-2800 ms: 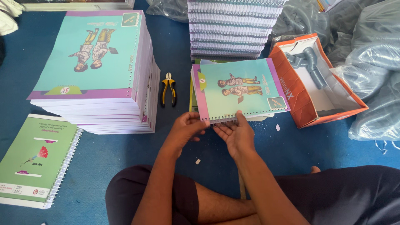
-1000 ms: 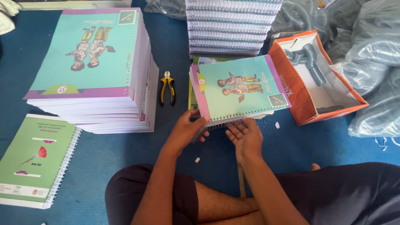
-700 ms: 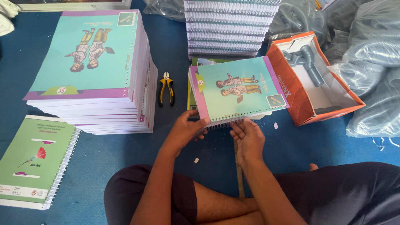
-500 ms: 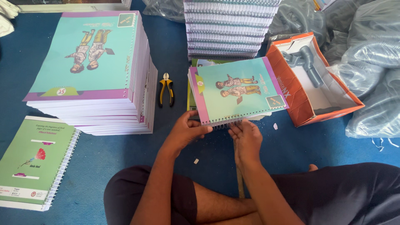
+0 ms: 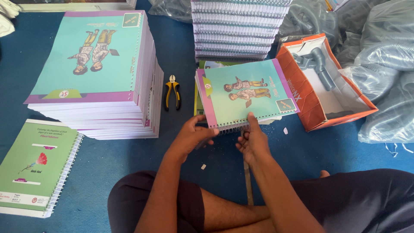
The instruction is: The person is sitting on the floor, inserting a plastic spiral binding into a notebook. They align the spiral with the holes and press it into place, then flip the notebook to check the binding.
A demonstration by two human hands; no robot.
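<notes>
The person sits cross-legged on a blue floor and holds a teal notebook by its near edge, just above the floor in front of the knees. The left hand has its grip closed on the left corner of this edge. The right hand pinches the metal spiral wire with thumb on the cover and fingers below.

As far as I can judge, the spiral already sits in the punched holes along the whole visible edge, so the binding of this book looks nearly finished. What is left seems large: a tall stack of loose covers and pages, with holes but no wire, stands well apart on the left. A stack of bound books with shiny wire edges stands behind.

The covers are smooth and glossy, flat and rectangular. Small pliers with yellow-black handles lie between the stacks. A green bound book lies at the left, and an orange cardboard box at the right.
</notes>
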